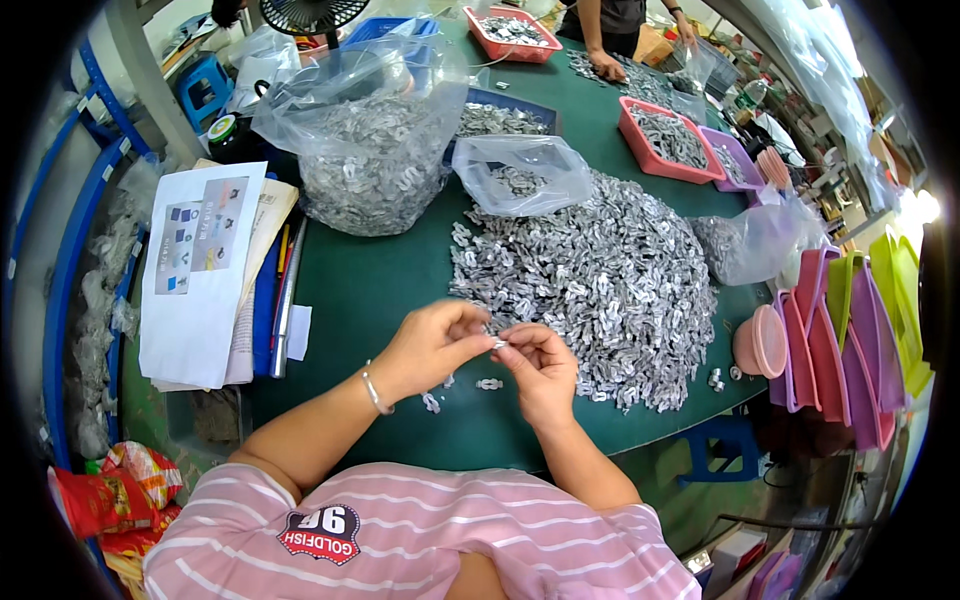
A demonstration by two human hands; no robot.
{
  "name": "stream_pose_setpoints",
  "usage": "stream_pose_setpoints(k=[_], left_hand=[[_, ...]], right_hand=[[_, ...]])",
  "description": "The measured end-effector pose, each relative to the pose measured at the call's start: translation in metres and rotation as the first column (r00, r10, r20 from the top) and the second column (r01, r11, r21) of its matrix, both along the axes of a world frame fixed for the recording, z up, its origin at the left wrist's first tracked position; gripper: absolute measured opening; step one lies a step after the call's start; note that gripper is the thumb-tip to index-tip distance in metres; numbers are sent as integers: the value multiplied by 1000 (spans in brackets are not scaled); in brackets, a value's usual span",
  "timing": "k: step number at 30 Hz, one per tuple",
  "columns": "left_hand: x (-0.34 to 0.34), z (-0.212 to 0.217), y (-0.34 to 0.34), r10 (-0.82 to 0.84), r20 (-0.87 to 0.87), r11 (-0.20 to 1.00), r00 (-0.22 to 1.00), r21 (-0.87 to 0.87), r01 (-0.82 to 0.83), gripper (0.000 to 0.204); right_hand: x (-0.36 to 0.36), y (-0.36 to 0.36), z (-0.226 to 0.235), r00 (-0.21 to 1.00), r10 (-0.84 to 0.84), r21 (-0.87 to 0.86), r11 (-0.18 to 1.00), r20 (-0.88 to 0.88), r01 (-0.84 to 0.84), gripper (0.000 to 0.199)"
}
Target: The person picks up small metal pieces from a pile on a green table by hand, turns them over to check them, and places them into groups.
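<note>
Green-topped table [350, 275]; big heap of grey metal links [625, 290] on it, just beyond and right of the hands. Left hand [425, 345] curled, thumb at the held link, grip unclear. Right hand [543, 375] narrow, pinching that small silvery link [497, 343] between the hands; long axis unreadable. Loose link [489, 384] lies left-right, nearer right hand.

In front of your left hand [425, 350] there is bare green tabletop [370, 275] to pass over, until the big clear bag [375, 175] blocks it. The paper stack [205, 290] limits you at the left. Beside your right hand [545, 375] stands the wide heap of metal parts [620, 290]; below it runs a narrow strip, toward the pink cup [762, 342].
</note>
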State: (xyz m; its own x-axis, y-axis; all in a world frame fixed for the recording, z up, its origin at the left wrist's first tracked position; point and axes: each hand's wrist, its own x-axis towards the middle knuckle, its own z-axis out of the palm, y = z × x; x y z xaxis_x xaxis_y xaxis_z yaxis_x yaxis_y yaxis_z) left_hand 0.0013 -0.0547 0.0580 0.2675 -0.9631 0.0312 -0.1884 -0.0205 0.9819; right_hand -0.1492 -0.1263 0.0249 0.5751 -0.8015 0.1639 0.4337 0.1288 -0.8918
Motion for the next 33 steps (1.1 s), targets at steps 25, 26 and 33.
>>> stream_pose_setpoints(k=[25, 26, 33], left_hand=[[-18, -26, 24, 197, -719, 978, 667, 187, -87, 19], [-16, -29, 25, 214, -720, 974, 660, 206, -91, 19], [-4, -37, 39, 277, -881, 942, 382, 328, 74, 18]], right_hand=[[-1, 17, -2, 996, -86, -348, 935, -36, 68, 37], [-2, 19, -2, 993, -109, -389, 917, -36, 87, 32], [-16, -9, 9, 810, -202, -655, 706, -551, -269, 16]])
